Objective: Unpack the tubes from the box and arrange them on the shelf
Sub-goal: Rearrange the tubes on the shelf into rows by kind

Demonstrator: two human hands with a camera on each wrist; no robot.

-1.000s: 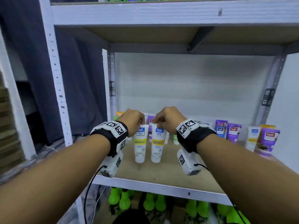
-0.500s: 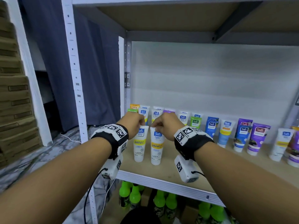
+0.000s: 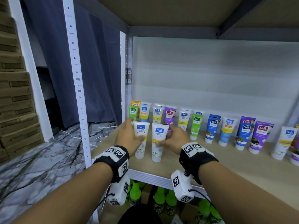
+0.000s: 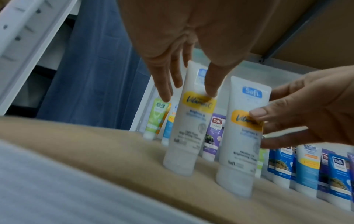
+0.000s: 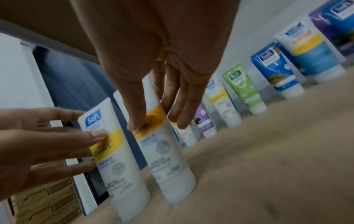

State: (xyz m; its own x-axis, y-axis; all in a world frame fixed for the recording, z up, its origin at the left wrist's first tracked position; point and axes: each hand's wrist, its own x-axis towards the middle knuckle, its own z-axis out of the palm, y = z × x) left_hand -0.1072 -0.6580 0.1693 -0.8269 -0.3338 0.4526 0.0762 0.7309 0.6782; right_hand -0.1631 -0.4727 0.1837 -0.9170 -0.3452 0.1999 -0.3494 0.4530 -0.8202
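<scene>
Left tube [image 3: 140, 130] & right tube [image 3: 159, 135] stand upright, cap-down, side by side nr front-left corner of shelf [image 3: 226, 167]; left hand [image 3: 127, 136] lightly pinches the first, right hand [image 3: 175, 139] the second, both barely curled.

Two front white tubes [image 3: 141, 131]; back-row tubes [image 3: 196, 126] roughly eighteen, overlapping, exact count unclear; green bottles [image 3: 159, 196] several

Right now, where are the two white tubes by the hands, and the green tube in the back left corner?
left white tube [image 3: 141, 128], head view, on its blue logo.
right white tube [image 3: 159, 130], head view, on its blue logo.
green tube [image 3: 133, 112], head view, on its upper label.
</scene>
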